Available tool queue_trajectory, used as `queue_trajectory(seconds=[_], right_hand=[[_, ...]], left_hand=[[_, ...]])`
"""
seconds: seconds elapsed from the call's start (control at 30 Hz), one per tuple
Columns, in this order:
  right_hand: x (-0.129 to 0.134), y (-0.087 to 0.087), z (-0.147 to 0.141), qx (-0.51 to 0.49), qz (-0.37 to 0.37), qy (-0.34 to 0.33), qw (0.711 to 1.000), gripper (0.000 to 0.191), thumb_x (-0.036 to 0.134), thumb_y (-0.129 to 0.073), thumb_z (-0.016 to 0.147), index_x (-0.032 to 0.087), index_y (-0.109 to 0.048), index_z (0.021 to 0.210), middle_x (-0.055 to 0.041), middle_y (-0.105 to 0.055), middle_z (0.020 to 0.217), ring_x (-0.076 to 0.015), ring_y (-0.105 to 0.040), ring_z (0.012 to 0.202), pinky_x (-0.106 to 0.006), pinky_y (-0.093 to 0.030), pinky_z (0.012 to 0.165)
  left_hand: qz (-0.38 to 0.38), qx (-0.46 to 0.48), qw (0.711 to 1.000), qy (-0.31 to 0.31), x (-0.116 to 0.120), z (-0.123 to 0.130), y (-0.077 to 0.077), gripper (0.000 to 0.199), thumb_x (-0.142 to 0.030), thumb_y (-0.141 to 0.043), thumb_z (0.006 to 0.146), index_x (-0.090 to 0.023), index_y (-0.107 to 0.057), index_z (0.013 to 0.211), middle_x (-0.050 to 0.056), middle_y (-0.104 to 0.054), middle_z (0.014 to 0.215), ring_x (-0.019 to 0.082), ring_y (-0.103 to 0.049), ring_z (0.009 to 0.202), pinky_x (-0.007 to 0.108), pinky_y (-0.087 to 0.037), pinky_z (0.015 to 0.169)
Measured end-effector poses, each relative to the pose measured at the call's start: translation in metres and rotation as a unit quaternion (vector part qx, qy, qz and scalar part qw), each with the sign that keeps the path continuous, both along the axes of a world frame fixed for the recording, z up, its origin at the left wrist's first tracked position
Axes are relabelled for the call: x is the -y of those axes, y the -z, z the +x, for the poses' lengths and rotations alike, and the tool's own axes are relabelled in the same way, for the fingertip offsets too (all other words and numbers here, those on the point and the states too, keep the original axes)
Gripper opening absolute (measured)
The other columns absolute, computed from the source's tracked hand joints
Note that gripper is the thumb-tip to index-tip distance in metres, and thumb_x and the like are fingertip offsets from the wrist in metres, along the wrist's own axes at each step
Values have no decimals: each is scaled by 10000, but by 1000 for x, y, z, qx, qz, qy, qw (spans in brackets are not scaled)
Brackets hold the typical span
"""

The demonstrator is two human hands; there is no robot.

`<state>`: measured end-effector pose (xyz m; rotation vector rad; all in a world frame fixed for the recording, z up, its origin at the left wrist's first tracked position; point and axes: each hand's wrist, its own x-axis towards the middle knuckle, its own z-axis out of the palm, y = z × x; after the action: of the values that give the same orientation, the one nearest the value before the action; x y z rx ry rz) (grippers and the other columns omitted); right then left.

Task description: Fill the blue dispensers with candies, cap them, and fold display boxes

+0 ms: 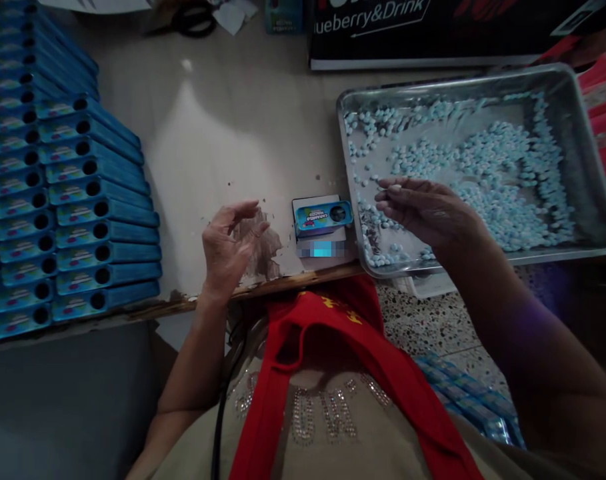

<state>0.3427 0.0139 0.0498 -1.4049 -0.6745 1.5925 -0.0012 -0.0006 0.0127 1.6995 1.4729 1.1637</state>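
A blue candy box [315,219] with a dark round hole stands upright on a small digital scale [327,244] near the table's front edge. To its left, my left hand [233,243] is raised with fingers curved and apart, holding nothing. Over the left part of a metal tray [350,160], my right hand [425,207] pinches a small pale candy [393,189] between thumb and fingers. Many light blue and white candies [503,150] lie spread in the tray.
Stacked blue boxes [103,220] fill the table's left side. Black scissors [195,19] and paper scraps lie at the back. A black carton [373,30] stands behind the tray. More blue packages [470,393] are below, at the lower right.
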Motion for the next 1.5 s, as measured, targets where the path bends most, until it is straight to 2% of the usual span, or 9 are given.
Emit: queue_trajectory(seconds=[0.1,0.27,0.63,0.97,1.07,1.2,1.3,1.37,1.5], right_hand=[[1,-1,2,26,40,-46,998,123,231,-864,808,190,-811,911,-34,-667,720,-73,-503,575,-211,-389,476],[1,-3,5,64,69,-50,994,242,357,-920,746,209,-812,904,-28,-631,667,-85,-433,543,-274,-270,464],[3,-5,-1,86,83,-50,992,226,388,-892,791,223,-785,902,-28,-613,674,-90,-409,554,-303,-252,486],[8,-21,-10,143,121,-91,978,178,396,-819,870,258,-793,981,-24,-619,687,-112,-413,538,-299,-324,485],[7,-35,-25,228,157,-166,946,205,405,-744,926,273,-795,1075,-16,-638,701,-144,-512,582,-308,-418,557],[3,-47,-42,373,230,-299,848,312,364,-632,965,251,-796,1204,-23,-745,826,-198,-692,774,-321,-517,732],[0,-53,-48,429,258,-361,787,360,293,-572,978,256,-781,1269,-41,-794,968,-211,-732,881,-318,-528,794],[-3,-57,-49,448,261,-376,768,402,264,-558,980,248,-756,1330,-47,-796,981,-200,-730,872,-312,-524,800],[-6,-57,-35,473,222,-359,773,469,323,-524,1023,211,-678,1451,-61,-774,899,-193,-704,798,-335,-531,785]], left_hand=[[7,-12,1000,7,1,4,2,378,-390,-832,869,-234,-739,1201,53,-776,1126,201,-751,1031,374,-630,1000],[12,-27,999,29,2,9,6,441,-442,-843,864,-242,-718,1236,52,-772,1126,204,-755,1041,384,-621,1015],[-12,-6,997,72,6,26,9,641,-480,-897,796,-260,-642,1342,74,-764,1219,222,-732,1149,406,-586,1070],[-4,-1,993,114,1,46,15,605,-428,-901,807,-259,-632,1322,63,-750,1237,209,-729,1132,383,-592,1046],[6,-1,993,116,1,47,14,594,-421,-893,815,-254,-635,1323,56,-752,1229,201,-732,1113,376,-595,1031],[11,-3,993,115,1,43,13,548,-417,-873,838,-234,-645,1303,64,-754,1227,202,-727,1132,376,-590,1029],[5,-3,992,127,0,40,12,544,-415,-869,845,-227,-643,1302,71,-755,1232,200,-723,1140,375,-587,1029],[8,-7,991,132,-3,42,8,567,-411,-874,841,-226,-634,1320,78,-748,1261,204,-717,1158,379,-585,1035],[55,-89,984,146,-5,56,-13,648,-418,-899,811,-212,-626,1361,93,-725,1325,245,-681,1236,425,-556,1094]])
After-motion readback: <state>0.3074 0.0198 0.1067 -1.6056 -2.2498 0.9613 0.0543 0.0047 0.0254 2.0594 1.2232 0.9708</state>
